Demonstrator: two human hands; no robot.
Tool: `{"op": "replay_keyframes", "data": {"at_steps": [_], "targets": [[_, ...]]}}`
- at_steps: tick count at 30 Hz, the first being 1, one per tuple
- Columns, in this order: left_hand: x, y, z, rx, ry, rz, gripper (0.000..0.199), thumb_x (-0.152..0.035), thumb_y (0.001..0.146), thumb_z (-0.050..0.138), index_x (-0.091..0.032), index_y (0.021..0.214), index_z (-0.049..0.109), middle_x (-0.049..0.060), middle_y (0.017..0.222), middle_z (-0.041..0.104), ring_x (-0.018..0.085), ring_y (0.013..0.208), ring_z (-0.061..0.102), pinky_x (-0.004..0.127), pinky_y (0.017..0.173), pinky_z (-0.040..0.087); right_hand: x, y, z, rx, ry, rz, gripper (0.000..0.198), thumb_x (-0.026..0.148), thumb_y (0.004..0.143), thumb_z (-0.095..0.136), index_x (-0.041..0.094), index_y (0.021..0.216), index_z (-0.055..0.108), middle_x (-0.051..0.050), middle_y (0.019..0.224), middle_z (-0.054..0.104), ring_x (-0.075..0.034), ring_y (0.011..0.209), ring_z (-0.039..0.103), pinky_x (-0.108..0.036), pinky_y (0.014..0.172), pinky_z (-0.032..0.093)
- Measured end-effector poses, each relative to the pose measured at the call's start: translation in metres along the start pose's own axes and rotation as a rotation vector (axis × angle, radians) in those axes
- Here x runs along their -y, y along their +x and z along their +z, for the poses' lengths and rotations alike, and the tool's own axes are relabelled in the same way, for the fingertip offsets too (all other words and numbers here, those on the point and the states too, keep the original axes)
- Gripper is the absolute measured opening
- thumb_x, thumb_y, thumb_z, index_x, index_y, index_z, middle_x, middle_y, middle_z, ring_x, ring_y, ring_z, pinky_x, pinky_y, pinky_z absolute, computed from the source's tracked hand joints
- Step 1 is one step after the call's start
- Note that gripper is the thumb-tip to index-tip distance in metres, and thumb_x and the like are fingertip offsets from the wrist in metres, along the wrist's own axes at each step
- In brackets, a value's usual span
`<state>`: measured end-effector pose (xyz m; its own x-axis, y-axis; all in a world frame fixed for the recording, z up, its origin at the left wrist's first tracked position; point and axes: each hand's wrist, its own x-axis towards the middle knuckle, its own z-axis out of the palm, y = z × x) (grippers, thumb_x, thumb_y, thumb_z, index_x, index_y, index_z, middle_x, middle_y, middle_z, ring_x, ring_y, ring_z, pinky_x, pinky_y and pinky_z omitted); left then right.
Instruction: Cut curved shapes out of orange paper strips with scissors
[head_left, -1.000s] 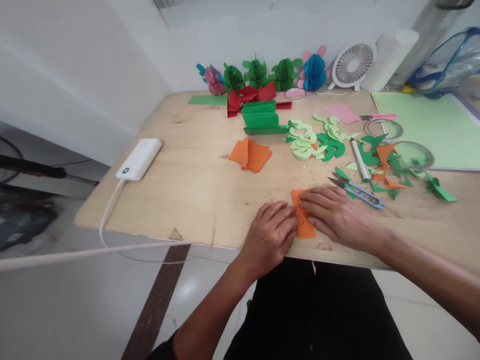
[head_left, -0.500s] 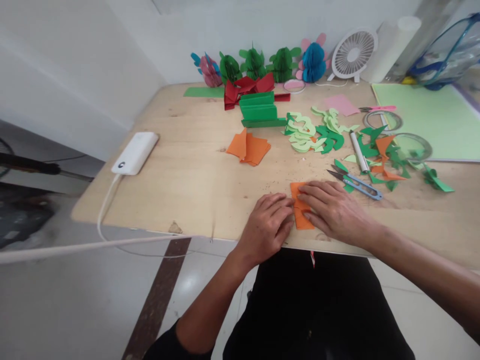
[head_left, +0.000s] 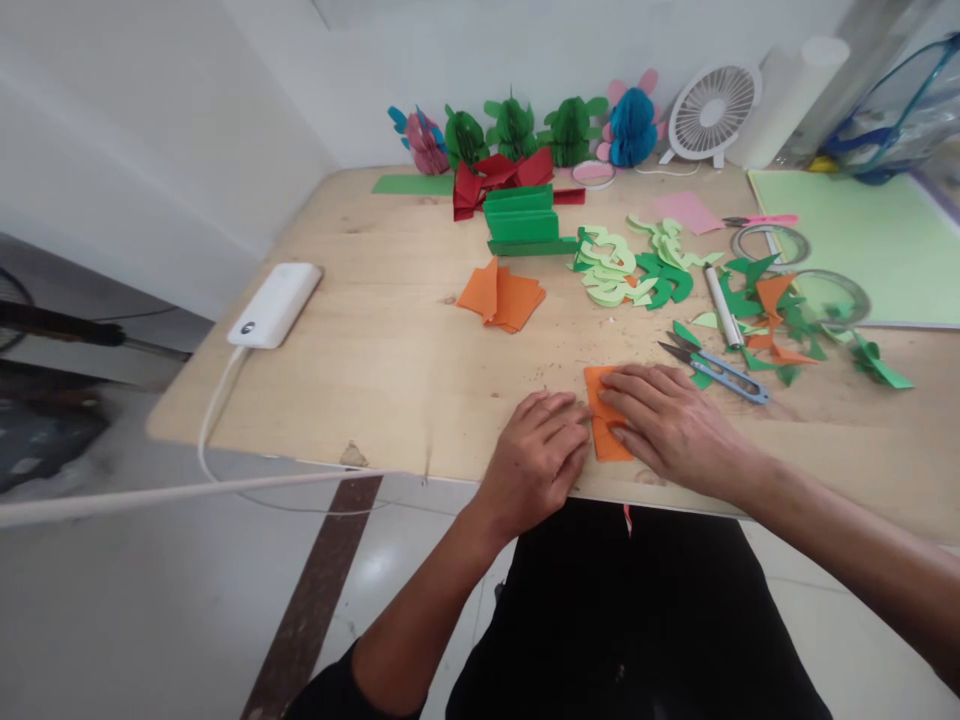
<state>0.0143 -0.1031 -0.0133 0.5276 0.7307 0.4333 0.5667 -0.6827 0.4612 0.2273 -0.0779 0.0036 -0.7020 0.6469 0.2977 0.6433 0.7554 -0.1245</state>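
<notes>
A narrow folded piece of orange paper (head_left: 613,447) lies on the table near its front edge. My right hand (head_left: 675,422) rests on it from the right, fingers stretched out and flat over the paper. On the other side, my left hand (head_left: 538,450) is curled with its fingers together, a fingertip at the paper's left edge. What lies under the left fingers is hidden. Thread snips (head_left: 720,375) with a light blue handle lie just behind my right hand. Farther back is a small stack of orange paper squares (head_left: 517,300).
Green folded paper (head_left: 521,222), red folded paper (head_left: 517,178) and cut green shapes (head_left: 607,265) lie behind. A marker (head_left: 721,305), tape rolls (head_left: 771,246) and scraps lie right. Honeycomb paper figures (head_left: 570,130) and a fan (head_left: 712,112) line the wall. A white power bank (head_left: 276,305) with a cable is left.
The whole view has shifted slightly. Both hands stay at the orange paper in nearly the same pose, and nothing else has visibly moved.
</notes>
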Motion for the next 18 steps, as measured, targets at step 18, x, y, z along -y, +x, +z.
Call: {"op": "replay_keyframes", "data": {"at_steps": [18], "targets": [[0.0027, -0.0008, 0.0018, 0.059, 0.19, 0.151, 0.015, -0.012, 0.086, 0.049, -0.013, 0.092, 0.063, 0.011, 0.119, 0.067, 0.027, 0.114, 0.056, 0.047, 0.099, 0.045, 0.0023, 0.0005, -0.0028, 0.028, -0.054, 0.015, 0.031, 0.024, 0.095, 0.046, 0.009, 0.117, 0.062, -0.016, 0.121, 0.065, -0.03, 0.114, 0.055, -0.044, 0.094, 0.04]]}}
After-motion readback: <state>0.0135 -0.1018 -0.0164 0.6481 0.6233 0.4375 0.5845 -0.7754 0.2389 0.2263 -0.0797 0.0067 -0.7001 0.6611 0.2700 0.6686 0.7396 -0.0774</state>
